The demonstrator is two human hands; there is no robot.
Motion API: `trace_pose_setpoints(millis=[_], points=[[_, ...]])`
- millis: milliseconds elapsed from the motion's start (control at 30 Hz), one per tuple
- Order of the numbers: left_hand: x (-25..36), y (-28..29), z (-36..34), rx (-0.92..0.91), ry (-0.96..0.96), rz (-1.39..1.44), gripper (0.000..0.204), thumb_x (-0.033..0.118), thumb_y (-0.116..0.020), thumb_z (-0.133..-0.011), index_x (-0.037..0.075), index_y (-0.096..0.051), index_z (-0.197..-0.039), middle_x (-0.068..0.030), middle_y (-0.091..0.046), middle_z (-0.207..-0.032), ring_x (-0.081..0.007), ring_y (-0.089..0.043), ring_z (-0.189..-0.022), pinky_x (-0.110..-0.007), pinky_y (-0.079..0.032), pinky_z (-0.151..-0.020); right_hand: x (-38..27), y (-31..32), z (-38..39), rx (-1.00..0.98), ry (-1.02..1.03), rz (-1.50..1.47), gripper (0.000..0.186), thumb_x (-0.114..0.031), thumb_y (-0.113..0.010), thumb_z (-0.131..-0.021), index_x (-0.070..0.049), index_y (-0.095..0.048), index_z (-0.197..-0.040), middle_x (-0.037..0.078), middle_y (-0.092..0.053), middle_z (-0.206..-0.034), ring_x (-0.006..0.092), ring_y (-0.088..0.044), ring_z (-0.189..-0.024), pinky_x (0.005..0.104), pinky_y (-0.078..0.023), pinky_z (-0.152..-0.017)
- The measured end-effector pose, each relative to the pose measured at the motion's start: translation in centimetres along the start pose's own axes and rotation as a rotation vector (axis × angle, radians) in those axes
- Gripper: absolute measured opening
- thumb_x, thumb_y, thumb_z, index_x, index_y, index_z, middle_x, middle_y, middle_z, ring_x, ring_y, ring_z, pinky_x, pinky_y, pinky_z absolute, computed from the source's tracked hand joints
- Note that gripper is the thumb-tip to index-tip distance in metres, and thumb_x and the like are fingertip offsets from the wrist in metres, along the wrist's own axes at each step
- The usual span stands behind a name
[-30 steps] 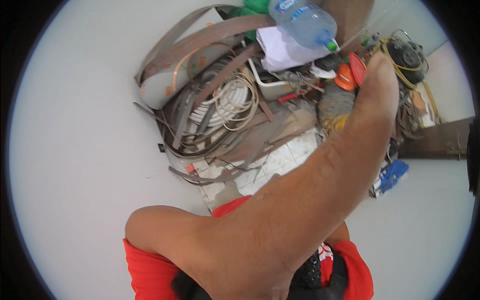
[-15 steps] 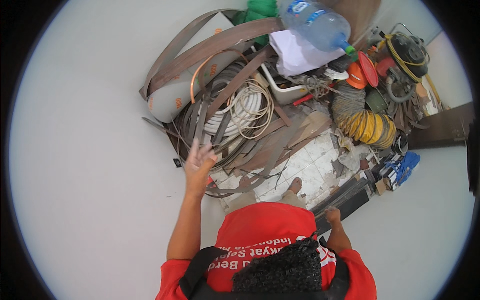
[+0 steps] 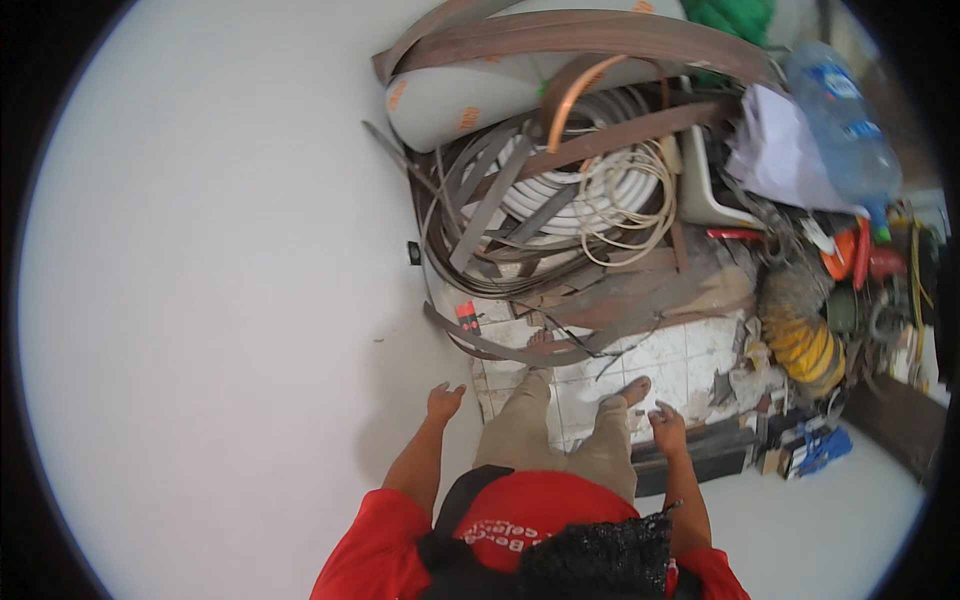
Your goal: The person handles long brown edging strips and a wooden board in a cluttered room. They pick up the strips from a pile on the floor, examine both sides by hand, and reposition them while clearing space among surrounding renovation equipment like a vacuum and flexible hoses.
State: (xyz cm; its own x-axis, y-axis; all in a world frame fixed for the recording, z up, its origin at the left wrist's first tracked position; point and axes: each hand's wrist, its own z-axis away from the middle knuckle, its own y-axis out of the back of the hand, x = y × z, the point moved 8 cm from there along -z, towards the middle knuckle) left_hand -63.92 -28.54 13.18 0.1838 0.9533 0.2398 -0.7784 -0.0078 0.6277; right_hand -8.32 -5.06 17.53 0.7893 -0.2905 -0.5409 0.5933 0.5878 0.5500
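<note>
My left hand [image 3: 444,400] hangs beside my left thigh near the white wall [image 3: 200,300], holding nothing, fingers loosely apart. My right hand [image 3: 668,425] is by my right leg, also empty, with loosely curled, separated fingers, near dark flat boards [image 3: 690,462]. Ahead of my bare feet [image 3: 635,390] lies a heap of brown-grey strips [image 3: 600,135] with a white coiled hose [image 3: 540,210], a thin cream cable coil [image 3: 640,240] and a large grey rolled sheet [image 3: 430,110]. A strip [image 3: 530,355] arches over the white tiles [image 3: 690,355] near my toes.
On the right are a plastic water bottle [image 3: 840,130] on white paper [image 3: 775,150], a pale bin [image 3: 700,190], an orange object [image 3: 840,255], a yellow-grey flexible duct [image 3: 805,345] and a blue bundle [image 3: 822,448]. A brown plank [image 3: 895,425] sits at the far right.
My left hand, earlier close to the camera and then raised over the strips, is now lowered to my side. My right hand hangs farther forward. The view has shifted, putting the heap more to the right.
</note>
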Motion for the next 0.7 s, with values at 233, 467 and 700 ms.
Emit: trace_pose_setpoints(millis=[233,467,700], points=[[-1.4,-5.8,-9.8,0.046,0.209,0.391,0.097,0.059,-0.071,-0.081,-0.017,-0.046,-0.136,-0.0347,-0.052,-0.137,-0.04,-0.048,-0.134,-0.04,-0.036,-0.113,7.4,-6.4,-3.8,-0.255,-0.01,0.272,0.042,-0.026,-0.071,-0.083,0.001,-0.067,-0.115,0.024,-0.071,-0.097,0.0391,-0.068,-0.093,0.0465,-0.054,-0.083],[-4.5,-9.5,-21.9,0.294,0.486,0.62,0.125,0.059,-0.08,-0.073,-0.021,-0.018,-0.146,-0.0347,-0.031,-0.153,-0.0398,-0.032,-0.145,-0.037,-0.029,-0.118,13.3,-6.6,-2.7,-0.465,0.358,0.568,0.012,-0.015,-0.069,-0.071,-0.008,-0.064,-0.08,0.013,-0.058,-0.071,0.0348,-0.063,-0.067,0.0461,-0.051,-0.057],[-5.8,-10.0,-31.0,0.264,0.429,0.684,0.085,0.051,-0.07,-0.085,-0.007,-0.043,-0.142,-0.0303,-0.034,-0.153,-0.0403,-0.038,-0.14,-0.04,-0.036,-0.112,19.5,-4.5,-2.1,-0.283,-0.687,0.059,0.017,-0.017,-0.059,-0.087,-0.004,-0.067,-0.095,0.008,-0.065,-0.079,0.0209,-0.067,-0.062,0.0335,-0.052,-0.05]])
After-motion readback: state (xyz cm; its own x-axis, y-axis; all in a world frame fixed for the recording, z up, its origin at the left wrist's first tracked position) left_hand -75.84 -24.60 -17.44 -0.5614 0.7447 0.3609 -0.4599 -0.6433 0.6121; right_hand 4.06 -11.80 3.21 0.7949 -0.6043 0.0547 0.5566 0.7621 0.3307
